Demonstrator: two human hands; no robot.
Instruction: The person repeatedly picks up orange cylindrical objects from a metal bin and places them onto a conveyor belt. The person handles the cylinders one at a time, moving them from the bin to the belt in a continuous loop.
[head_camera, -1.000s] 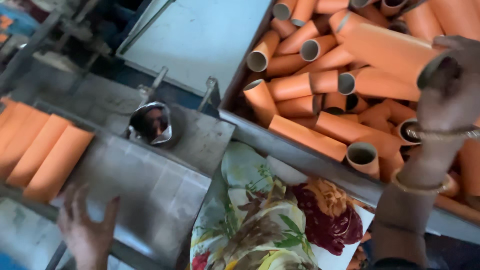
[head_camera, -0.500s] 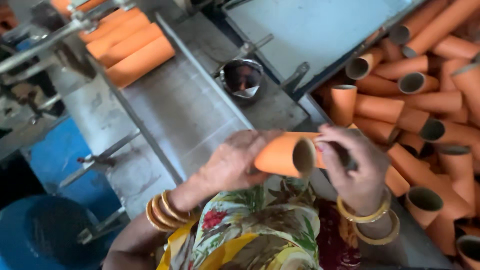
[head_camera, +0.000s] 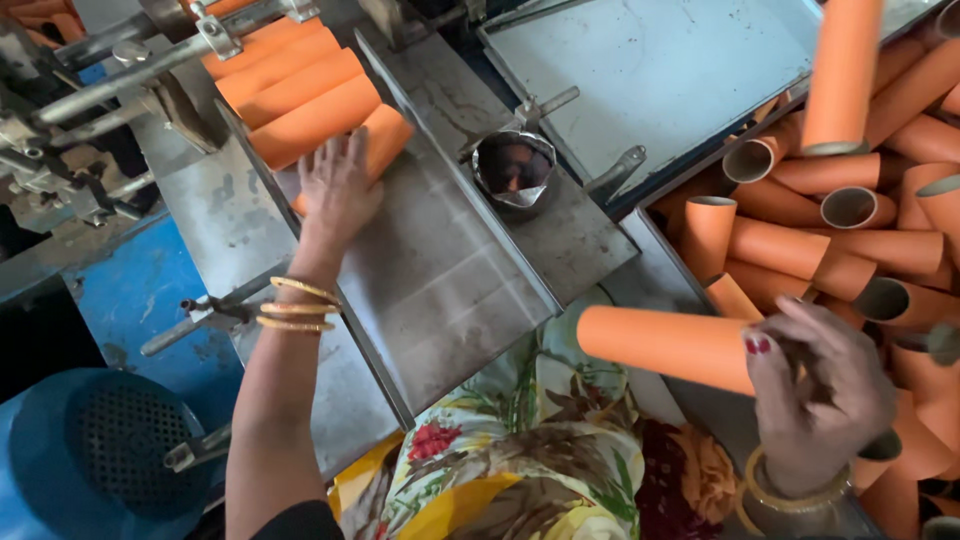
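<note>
My left hand (head_camera: 337, 190) lies flat on an orange tube (head_camera: 385, 135) on the sloped grey metal tray (head_camera: 440, 280), pressing it against a row of orange tubes (head_camera: 300, 90) at the tray's upper end. My right hand (head_camera: 815, 395) grips one end of another orange cardboard tube (head_camera: 665, 345), held level over my lap. Gold bangles circle both wrists.
A bin (head_camera: 650, 235) at the right holds several loose orange tubes (head_camera: 860, 250). A small dented metal cup (head_camera: 515, 170) sits on the tray's ledge. Machine rods and clamps (head_camera: 110, 50) stand at the upper left. A blue motor housing (head_camera: 90, 460) is at the lower left.
My left hand has carried the tube it held up the tray and set it against the row. My right hand has moved back to the bin and picked up another tube.
</note>
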